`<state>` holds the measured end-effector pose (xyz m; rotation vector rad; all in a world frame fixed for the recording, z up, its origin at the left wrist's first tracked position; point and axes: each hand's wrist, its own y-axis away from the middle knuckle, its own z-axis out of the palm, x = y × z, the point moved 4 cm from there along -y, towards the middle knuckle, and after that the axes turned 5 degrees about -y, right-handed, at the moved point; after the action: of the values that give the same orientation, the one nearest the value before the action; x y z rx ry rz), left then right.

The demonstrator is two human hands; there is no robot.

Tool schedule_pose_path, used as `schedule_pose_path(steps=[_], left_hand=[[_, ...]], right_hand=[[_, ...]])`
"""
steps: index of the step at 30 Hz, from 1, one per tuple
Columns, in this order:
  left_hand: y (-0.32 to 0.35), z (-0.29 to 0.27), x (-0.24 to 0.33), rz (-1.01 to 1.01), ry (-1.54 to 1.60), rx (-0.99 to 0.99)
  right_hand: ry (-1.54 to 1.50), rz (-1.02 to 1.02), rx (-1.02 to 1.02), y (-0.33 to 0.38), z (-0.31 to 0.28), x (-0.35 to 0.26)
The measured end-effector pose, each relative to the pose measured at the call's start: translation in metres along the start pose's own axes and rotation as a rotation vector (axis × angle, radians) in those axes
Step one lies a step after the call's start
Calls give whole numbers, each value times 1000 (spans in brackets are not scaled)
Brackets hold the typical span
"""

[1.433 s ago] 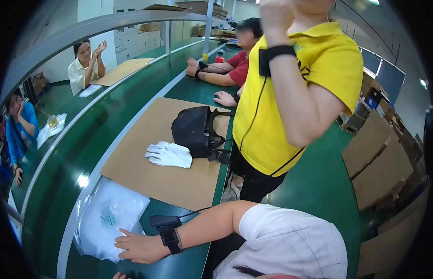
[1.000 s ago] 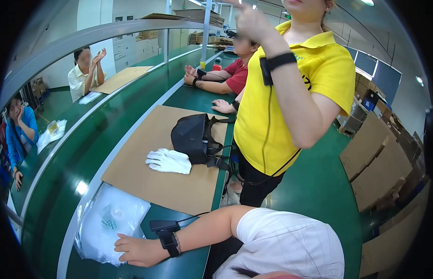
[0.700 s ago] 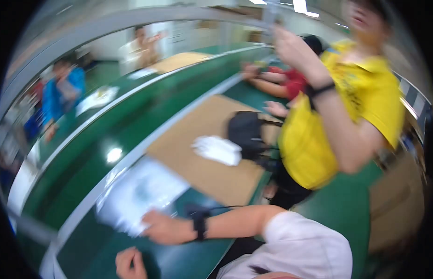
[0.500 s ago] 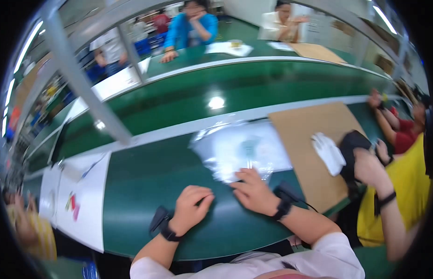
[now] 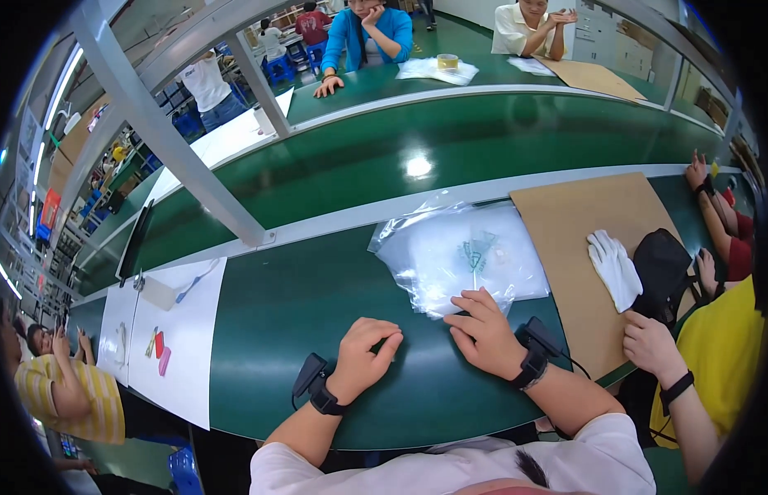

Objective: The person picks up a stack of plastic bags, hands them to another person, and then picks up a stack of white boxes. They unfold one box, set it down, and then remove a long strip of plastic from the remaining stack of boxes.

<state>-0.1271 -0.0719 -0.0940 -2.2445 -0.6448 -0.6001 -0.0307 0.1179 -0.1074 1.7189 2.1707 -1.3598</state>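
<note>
My left hand (image 5: 363, 356) rests on the green table (image 5: 318, 297) as a loose fist with nothing in it. My right hand (image 5: 483, 328) lies flat beside it, fingers spread, fingertips touching the near edge of a stack of clear plastic bags (image 5: 462, 257). A small green item shows inside the top bag. Each wrist carries a black band with a small black device.
A brown cardboard sheet (image 5: 586, 223) lies to the right with white gloves (image 5: 613, 268) and a black bag (image 5: 663, 268) on it. A person in a yellow shirt (image 5: 718, 355) stands close at right. White paper (image 5: 174, 330) lies at left. A grey post (image 5: 174, 140) rises behind; people sit across the green conveyor.
My head has swung from the right to face the table squarely. My left hand has come into view beside the right, which still touches the plastic bags.
</note>
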Motion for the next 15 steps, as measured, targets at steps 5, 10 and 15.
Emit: schedule_pose_path(steps=[5, 10, 15], left_hand=[[-2, -2, -3, -12, 8, 3], [-3, -2, -9, -35, 29, -21], [-3, 0, -14, -59, 41, -53]], right_hand=[[-60, 17, -1, -2, 1, 2], [-59, 45, -3, -3, 1, 4], [-46, 73, -33, -3, 0, 5]])
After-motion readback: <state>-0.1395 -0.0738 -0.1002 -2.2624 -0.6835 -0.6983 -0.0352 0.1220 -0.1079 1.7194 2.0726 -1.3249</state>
